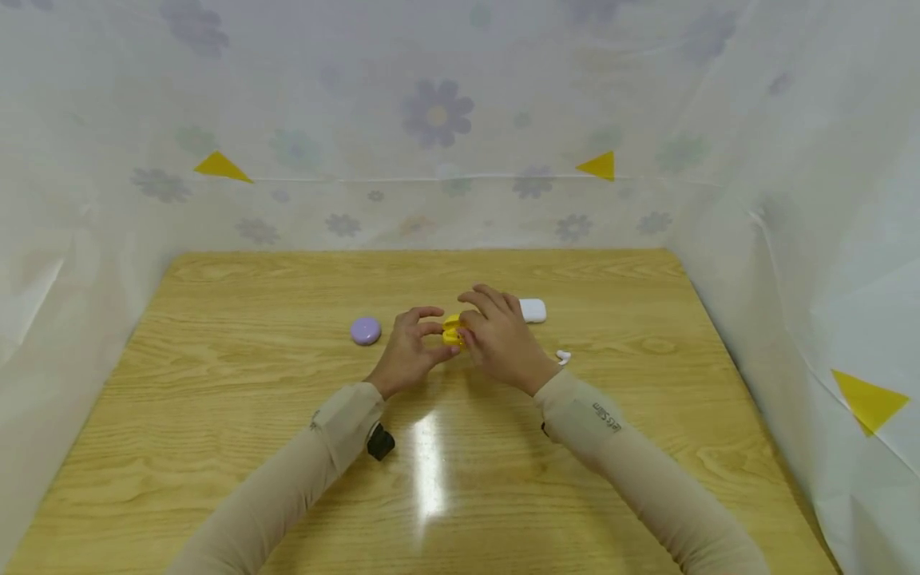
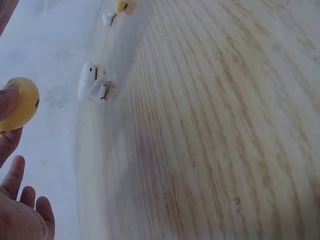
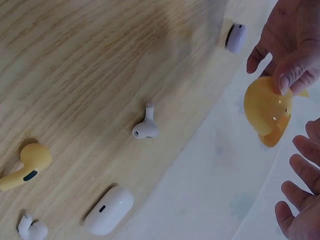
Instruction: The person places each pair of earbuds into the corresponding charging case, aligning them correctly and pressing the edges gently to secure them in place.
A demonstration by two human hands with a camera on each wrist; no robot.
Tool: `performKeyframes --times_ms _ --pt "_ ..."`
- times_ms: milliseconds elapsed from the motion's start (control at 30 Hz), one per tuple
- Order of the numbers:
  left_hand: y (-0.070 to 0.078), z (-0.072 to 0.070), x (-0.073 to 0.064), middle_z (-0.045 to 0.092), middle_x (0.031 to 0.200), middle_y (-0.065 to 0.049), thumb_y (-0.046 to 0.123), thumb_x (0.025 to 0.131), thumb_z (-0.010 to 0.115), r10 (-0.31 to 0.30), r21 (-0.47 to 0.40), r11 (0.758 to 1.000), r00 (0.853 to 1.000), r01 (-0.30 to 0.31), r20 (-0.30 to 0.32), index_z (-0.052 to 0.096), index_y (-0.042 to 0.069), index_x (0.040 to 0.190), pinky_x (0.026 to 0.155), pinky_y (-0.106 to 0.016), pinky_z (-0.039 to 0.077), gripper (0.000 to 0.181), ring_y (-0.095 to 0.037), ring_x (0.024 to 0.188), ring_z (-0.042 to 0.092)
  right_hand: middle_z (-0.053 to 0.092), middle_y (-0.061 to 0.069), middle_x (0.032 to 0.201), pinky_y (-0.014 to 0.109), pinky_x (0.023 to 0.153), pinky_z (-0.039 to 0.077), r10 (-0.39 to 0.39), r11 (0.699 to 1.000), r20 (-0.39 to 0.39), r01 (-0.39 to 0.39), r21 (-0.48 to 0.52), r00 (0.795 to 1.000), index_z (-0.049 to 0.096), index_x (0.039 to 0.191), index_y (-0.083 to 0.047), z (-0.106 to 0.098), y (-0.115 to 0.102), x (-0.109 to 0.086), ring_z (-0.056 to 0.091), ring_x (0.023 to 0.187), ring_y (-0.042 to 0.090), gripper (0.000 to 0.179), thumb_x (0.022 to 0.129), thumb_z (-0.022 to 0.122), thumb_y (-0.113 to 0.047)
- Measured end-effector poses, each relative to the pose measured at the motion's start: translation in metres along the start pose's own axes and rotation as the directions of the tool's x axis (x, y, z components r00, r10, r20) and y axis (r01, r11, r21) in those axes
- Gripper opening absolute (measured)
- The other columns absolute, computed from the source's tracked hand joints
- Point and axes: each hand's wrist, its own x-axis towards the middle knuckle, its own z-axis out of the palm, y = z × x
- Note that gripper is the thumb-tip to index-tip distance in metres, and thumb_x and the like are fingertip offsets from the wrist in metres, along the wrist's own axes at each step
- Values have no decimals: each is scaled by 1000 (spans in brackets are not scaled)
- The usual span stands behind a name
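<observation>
A small yellow earbud case (image 1: 451, 339), its lid raised, is between both hands above the table. My left hand (image 1: 408, 351) holds it, thumb on the near side and index finger opposite; in the left wrist view the case (image 2: 25, 104) looks like a rounded shell. My right hand (image 1: 503, 335) is close against the case's right side in the head view. In the right wrist view several of its fingers (image 3: 300, 170) are spread near the case (image 3: 262, 107). Whether its thumb and index finger pinch anything is hidden.
A round purple case (image 1: 366, 331) lies left of the hands. To the right are a white earbud case (image 1: 533, 311) and a white earbud (image 1: 563, 357). The right wrist view also shows a yellow earbud (image 3: 36, 159) and another white earbud (image 3: 146, 127). Flowered curtains surround the wooden table (image 1: 237, 335).
</observation>
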Motion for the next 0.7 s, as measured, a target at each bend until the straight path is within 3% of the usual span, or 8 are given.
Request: performKeyframes --times_ms 333,700 --pt "0 0 0 51 136 -13 21 81 76 -33 -5 999 999 33 2 72 1 100 112 -56 24 28 -36 131 36 60 17 125 57 101 39 190 980 -50 -186 75 981 67 105 -1 -12 30 -8 51 123 36 18 91 62 -13" --pt "-1 3 -1 52 133 -14 19 80 77 -9 -19 1000 1000 9 -3 72 0 98 110 -57 25 26 -36 129 37 60 19 123 61 98 38 272 957 -42 -266 112 961 68 98 0 -14 48 -29 49 123 39 16 89 66 -13"
